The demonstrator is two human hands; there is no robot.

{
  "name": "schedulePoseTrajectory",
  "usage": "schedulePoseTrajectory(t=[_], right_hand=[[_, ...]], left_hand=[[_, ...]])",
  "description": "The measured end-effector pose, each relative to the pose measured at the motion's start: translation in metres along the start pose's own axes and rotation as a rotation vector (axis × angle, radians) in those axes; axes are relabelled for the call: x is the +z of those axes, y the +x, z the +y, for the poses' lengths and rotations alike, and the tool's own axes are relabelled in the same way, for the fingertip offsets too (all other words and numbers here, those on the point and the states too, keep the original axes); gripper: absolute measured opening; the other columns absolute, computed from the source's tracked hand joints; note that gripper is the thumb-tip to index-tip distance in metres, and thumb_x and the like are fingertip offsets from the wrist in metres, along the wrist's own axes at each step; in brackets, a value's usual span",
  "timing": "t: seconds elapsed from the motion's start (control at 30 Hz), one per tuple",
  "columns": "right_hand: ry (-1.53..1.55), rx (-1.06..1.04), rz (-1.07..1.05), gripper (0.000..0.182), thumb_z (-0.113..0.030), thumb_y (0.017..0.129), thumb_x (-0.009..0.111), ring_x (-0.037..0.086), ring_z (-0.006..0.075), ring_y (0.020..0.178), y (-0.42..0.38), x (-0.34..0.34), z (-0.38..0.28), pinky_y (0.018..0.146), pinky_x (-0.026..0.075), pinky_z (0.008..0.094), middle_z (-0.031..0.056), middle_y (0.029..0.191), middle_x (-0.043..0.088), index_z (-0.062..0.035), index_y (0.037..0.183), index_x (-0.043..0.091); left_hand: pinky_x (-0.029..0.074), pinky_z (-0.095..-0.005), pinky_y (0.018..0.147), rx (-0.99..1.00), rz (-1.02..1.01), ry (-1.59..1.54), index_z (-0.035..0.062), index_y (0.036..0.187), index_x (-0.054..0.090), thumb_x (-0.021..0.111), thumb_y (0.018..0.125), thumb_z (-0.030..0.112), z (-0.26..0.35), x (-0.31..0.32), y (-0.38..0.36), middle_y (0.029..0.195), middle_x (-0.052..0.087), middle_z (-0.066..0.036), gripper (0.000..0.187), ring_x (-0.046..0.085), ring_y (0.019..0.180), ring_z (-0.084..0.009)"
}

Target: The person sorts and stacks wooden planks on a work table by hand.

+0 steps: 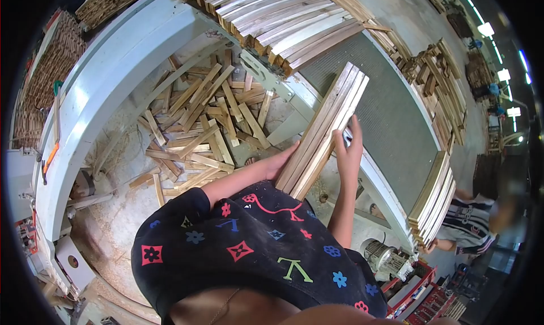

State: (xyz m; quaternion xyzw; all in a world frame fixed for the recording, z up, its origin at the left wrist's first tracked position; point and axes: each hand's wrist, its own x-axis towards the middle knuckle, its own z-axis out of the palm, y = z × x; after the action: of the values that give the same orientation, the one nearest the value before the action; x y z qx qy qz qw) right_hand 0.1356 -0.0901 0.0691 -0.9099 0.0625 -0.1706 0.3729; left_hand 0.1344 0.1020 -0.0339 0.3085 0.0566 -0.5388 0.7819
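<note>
A small bundle of long wooden strips (324, 129) lies side by side between my hands, tilted with its far end over the green conveyor belt (391, 138). My left hand (281, 162) grips the bundle's left side near the close end, its fingers partly hidden by the wood. On the other side, my right hand (349, 146) holds the edge with its thumb and fingers against the strips. Just beyond, a row of wooden strips (283, 19) rests across the machine at the far end of the belt.
Loose wood pieces (209, 115) lie heaped on the floor to the left, beside a curved white machine frame (107, 75). More strips (433, 197) sit stacked at the belt's right edge, by another person (470, 223). A motor (388, 260) is at lower right.
</note>
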Motion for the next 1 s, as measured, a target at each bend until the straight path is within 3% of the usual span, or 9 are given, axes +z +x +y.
schedulePoseTrajectory(t=[0.07,0.17,0.3,0.53,0.7,0.8,0.87,0.93,1.0], right_hand=[[-0.339,-0.344,-0.12,0.068,-0.037,0.079,0.075,0.024,0.036,0.145,0.014,-0.013,-0.004,0.117,0.017,0.0563,0.0201,0.154,0.029,-0.0102,0.136,0.051],[-0.57,-0.687,-0.602,0.066,-0.042,0.075,0.077,0.029,0.0347,0.143,0.041,-0.03,-0.053,0.119,0.014,0.0571,0.0188,0.151,0.035,-0.0109,0.129,0.055],[-0.764,-1.008,-1.012,0.061,-0.049,0.066,0.08,0.048,0.0265,0.132,0.07,0.011,-0.061,0.114,0.031,0.0487,0.0115,0.127,0.061,-0.0122,0.111,0.061],[-0.628,-0.924,-1.978,0.081,-0.056,0.063,0.081,0.068,0.0367,0.095,0.077,0.096,-0.07,0.083,0.052,0.0457,0.0158,0.1,0.072,-0.0055,0.123,0.06],[-0.64,-0.864,-1.505,0.069,-0.048,0.073,0.077,0.067,0.0373,0.092,0.08,0.054,-0.091,0.08,0.052,0.0463,0.0155,0.098,0.071,-0.009,0.125,0.054],[-0.414,-0.677,-0.939,0.058,-0.042,0.083,0.07,0.066,0.0407,0.088,0.094,0.005,-0.104,0.077,0.052,0.0482,0.0191,0.096,0.069,-0.0081,0.125,0.049],[-0.239,-0.332,-0.658,0.053,-0.039,0.09,0.065,0.067,0.0403,0.09,0.098,-0.025,-0.107,0.08,0.051,0.0461,0.0219,0.097,0.068,-0.007,0.128,0.048],[0.02,0.098,-0.464,0.045,-0.037,0.096,0.058,0.066,0.0307,0.086,0.091,-0.053,-0.099,0.075,0.051,0.0417,0.0214,0.094,0.065,-0.0016,0.121,0.048],[0.122,0.107,-0.197,0.043,-0.035,0.098,0.055,0.066,0.0256,0.086,0.077,-0.059,-0.058,0.075,0.051,0.0371,0.0199,0.095,0.066,-0.0013,0.124,0.048]], left_hand=[[0.049,-0.0386,0.099,0.012,0.045,0.04,0.0119,0.143,0.048,0.038,0.09,0.076,-0.001,0.003,0.0,0.131,0.06,-0.008,0.083,0.061,0.114,-0.0209],[0.051,-0.0387,0.095,-0.037,0.056,0.015,0.0124,0.14,0.051,0.036,0.086,0.08,-0.017,-0.023,0.019,0.126,0.063,-0.008,0.087,0.063,0.109,-0.0213],[0.052,-0.0395,0.092,-0.136,-0.02,-0.111,0.0122,0.14,0.05,0.037,0.086,0.08,-0.029,-0.034,0.018,0.124,0.063,-0.009,0.087,0.064,0.106,-0.0232],[0.048,-0.0474,0.1,-0.236,-0.107,-0.526,0.0029,0.144,0.041,0.044,0.091,0.07,-0.056,-0.061,0.008,0.133,0.056,-0.02,0.086,0.058,0.12,-0.0296],[0.053,-0.0436,0.09,-0.149,0.037,-0.401,-0.0025,0.141,0.04,0.042,0.09,0.072,-0.033,-0.026,0.011,0.121,0.061,-0.02,0.091,0.062,0.108,-0.0297],[0.054,-0.0396,0.083,-0.195,-0.185,-0.4,-0.0044,0.139,0.041,0.039,0.087,0.077,-0.031,-0.005,0.024,0.112,0.064,-0.015,0.097,0.062,0.1,-0.0261],[0.055,-0.0376,0.083,-0.274,-0.389,-0.368,-0.0001,0.137,0.045,0.034,0.089,0.075,-0.041,-0.025,0.046,0.11,0.065,-0.009,0.09,0.063,0.098,-0.0218],[0.055,-0.0368,0.082,-0.179,-0.165,-0.177,0.0041,0.136,0.048,0.032,0.091,0.073,-0.033,-0.019,0.048,0.109,0.065,-0.009,0.083,0.064,0.097,-0.0205],[0.056,-0.0356,0.081,-0.134,-0.045,-0.041,0.0104,0.132,0.053,0.03,0.093,0.071,-0.023,-0.019,0.054,0.106,0.066,-0.008,0.075,0.066,0.095,-0.0182]])
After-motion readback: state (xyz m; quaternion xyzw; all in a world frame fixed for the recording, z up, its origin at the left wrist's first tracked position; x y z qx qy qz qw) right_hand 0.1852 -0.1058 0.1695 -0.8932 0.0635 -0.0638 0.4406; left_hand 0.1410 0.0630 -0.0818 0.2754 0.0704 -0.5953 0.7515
